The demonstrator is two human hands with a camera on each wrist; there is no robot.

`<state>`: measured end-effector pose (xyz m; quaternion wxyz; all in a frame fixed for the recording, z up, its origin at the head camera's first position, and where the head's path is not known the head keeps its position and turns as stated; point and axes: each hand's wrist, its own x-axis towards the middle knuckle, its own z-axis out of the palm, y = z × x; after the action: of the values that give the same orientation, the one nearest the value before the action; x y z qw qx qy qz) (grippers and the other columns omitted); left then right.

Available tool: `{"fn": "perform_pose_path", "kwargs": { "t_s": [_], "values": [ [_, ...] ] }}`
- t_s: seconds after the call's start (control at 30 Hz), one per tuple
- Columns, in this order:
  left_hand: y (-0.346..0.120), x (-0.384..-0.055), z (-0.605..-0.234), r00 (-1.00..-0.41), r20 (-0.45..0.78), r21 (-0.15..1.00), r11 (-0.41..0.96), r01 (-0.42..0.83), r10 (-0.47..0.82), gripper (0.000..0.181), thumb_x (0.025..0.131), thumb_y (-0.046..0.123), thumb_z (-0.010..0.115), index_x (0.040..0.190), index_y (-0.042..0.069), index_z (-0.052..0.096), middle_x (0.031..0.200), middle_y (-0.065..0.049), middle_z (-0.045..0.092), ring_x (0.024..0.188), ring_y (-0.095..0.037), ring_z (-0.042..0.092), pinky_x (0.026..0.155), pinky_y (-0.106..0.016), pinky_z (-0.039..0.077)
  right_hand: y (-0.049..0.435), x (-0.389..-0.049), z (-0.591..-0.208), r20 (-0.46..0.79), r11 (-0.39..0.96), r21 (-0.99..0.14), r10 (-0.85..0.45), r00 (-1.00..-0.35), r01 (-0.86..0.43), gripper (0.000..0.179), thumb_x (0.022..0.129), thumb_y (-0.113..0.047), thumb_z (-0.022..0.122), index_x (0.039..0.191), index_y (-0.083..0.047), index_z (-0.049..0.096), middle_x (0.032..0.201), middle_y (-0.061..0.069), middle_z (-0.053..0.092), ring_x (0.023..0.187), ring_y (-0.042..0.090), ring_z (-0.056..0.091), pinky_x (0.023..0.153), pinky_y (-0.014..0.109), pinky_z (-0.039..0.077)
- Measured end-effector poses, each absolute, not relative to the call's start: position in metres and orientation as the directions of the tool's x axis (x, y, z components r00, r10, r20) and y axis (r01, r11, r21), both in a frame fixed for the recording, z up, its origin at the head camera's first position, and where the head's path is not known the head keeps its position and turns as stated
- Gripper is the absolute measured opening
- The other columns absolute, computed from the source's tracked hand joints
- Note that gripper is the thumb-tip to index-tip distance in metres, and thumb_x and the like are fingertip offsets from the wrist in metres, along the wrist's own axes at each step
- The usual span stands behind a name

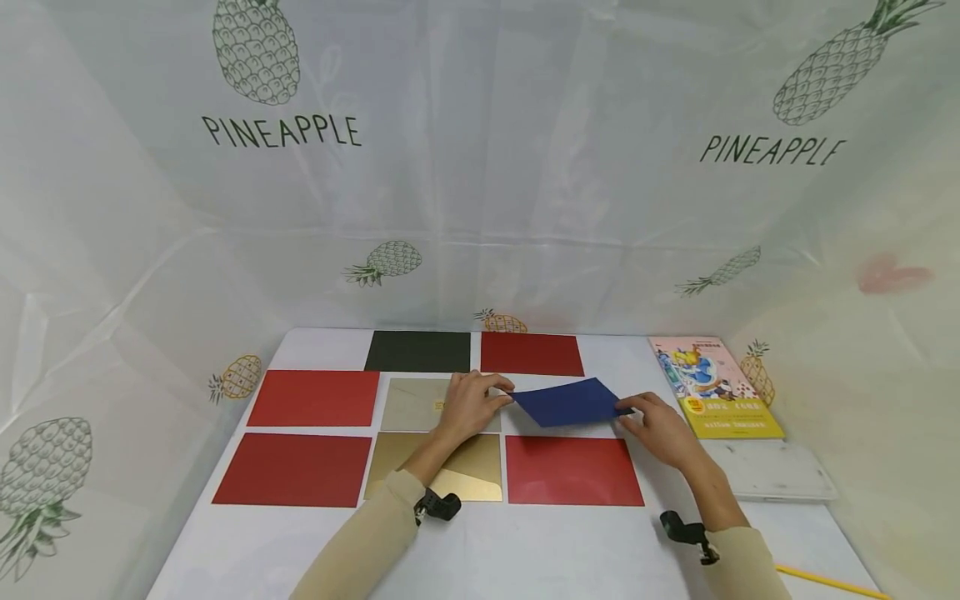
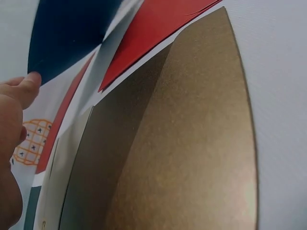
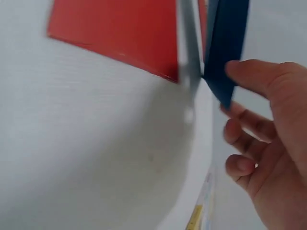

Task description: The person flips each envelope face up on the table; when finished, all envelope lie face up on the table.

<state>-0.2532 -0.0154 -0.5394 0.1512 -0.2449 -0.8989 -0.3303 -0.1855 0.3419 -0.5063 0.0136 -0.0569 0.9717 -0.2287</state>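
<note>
A dark blue envelope [image 1: 573, 403] is held tilted over the white table between both hands. At its left corner my left hand [image 1: 470, 404] pinches it; the left wrist view shows the thumb [image 2: 31, 82] on the blue edge. My right hand [image 1: 663, 427] pinches the right corner, its thumb [image 3: 240, 72] on the near face and the other fingers curled behind. Below the left hand lies a cream envelope [image 1: 405, 404] with a small gold seal, partly covered by that hand. A gold envelope [image 1: 468, 467] and a red envelope [image 1: 573, 473] lie in front of the blue one.
More flat pieces lie in rows: a black one [image 1: 417, 352], a dark red one [image 1: 531, 354] and two red ones at left [image 1: 313, 398]. On the right are a picture book [image 1: 716, 387], a white slab [image 1: 772, 471] and a yellow stick [image 1: 832, 582]. Pineapple-printed sheeting [image 1: 510, 183] walls the table.
</note>
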Motion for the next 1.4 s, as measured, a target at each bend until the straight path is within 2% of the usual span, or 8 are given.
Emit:
{"fn": "perform_pose_path", "kwargs": {
  "t_s": [0.13,0.23,0.47,0.57,0.8,1.0,1.2,1.4],
  "values": [
    [-0.02,-0.25,-0.539,-0.83,0.428,0.531,0.644,0.55,0.356,0.019,0.088,0.037,0.078,0.104,0.028,0.078,0.089,0.021,0.073,0.072,-0.004,0.049,0.081,-0.037,0.034,0.346,-0.187,-0.499,0.139,0.856,-0.498,-0.076,-0.987,-0.136,0.023,0.098,-0.022,0.067,0.119,-0.013,0.07,0.122,0.014,0.062,0.092,0.026,0.055,0.072,0.034,0.052],
    [-0.023,-0.25,-0.541,-0.824,0.424,0.564,0.602,0.566,0.377,0.027,0.089,0.033,0.077,0.114,0.024,0.074,0.09,0.022,0.074,0.072,-0.001,0.053,0.085,-0.039,0.037,0.345,-0.189,-0.495,0.219,0.842,-0.519,-0.035,-0.975,-0.147,0.018,0.098,-0.018,0.066,0.115,-0.015,0.071,0.116,0.01,0.064,0.087,0.023,0.051,0.063,0.027,0.046],
    [-0.028,-0.25,-0.545,-0.781,0.378,0.586,0.525,0.618,0.497,0.051,0.094,0.028,0.073,0.139,0.016,0.053,0.092,0.02,0.075,0.07,0.006,0.058,0.099,-0.043,0.041,0.339,-0.193,-0.492,0.33,0.807,-0.568,0.04,-0.943,-0.164,0.018,0.097,-0.011,0.067,0.114,-0.013,0.07,0.107,0.006,0.063,0.082,0.02,0.046,0.054,0.025,0.041],
    [-0.028,-0.25,-0.545,-0.768,0.37,0.592,0.505,0.629,0.523,0.055,0.095,0.027,0.072,0.143,0.015,0.048,0.092,0.018,0.075,0.069,0.007,0.058,0.096,-0.038,0.043,0.336,-0.195,-0.494,0.34,0.792,-0.591,0.07,-0.938,-0.155,0.019,0.097,-0.012,0.066,0.116,-0.013,0.068,0.106,0.005,0.062,0.085,0.019,0.044,0.055,0.025,0.04],
    [-0.026,-0.252,-0.541,-0.742,0.423,0.611,0.44,0.658,0.52,0.072,0.094,0.022,0.073,0.154,0.026,0.034,0.088,0.015,0.075,0.061,0.001,0.053,0.063,-0.022,0.044,0.332,-0.201,-0.496,0.321,0.778,-0.614,0.091,-0.943,-0.134,0.02,0.098,-0.014,0.065,0.118,-0.013,0.066,0.11,0.007,0.063,0.089,0.02,0.045,0.062,0.027,0.039],
    [-0.025,-0.252,-0.54,-0.733,0.452,0.602,0.432,0.671,0.509,0.081,0.094,0.019,0.072,0.159,0.032,0.025,0.089,0.011,0.076,0.061,0.0,0.056,0.061,-0.02,0.045,0.328,-0.204,-0.492,0.308,0.766,-0.629,0.089,-0.947,-0.133,0.02,0.099,-0.017,0.064,0.118,-0.014,0.066,0.111,0.008,0.063,0.089,0.021,0.046,0.064,0.028,0.04],
    [-0.026,-0.252,-0.539,-0.737,0.439,0.614,0.427,0.663,0.513,0.077,0.095,0.019,0.071,0.159,0.029,0.028,0.089,0.01,0.077,0.063,0.005,0.058,0.059,-0.02,0.047,0.326,-0.209,-0.49,0.302,0.767,-0.629,0.09,-0.949,-0.127,0.018,0.099,-0.016,0.064,0.116,-0.012,0.067,0.11,0.01,0.065,0.086,0.022,0.046,0.067,0.032,0.038],
    [-0.027,-0.248,-0.537,-0.726,0.452,0.593,0.433,0.678,0.518,0.075,0.095,0.021,0.071,0.158,0.025,0.031,0.087,0.009,0.076,0.069,0.007,0.063,0.062,-0.02,0.048,0.326,-0.214,-0.49,0.273,0.76,-0.638,0.076,-0.959,-0.122,0.02,0.098,-0.014,0.064,0.117,-0.009,0.067,0.112,0.013,0.065,0.1,0.031,0.055,0.085,0.044,0.044]
  ]
}}
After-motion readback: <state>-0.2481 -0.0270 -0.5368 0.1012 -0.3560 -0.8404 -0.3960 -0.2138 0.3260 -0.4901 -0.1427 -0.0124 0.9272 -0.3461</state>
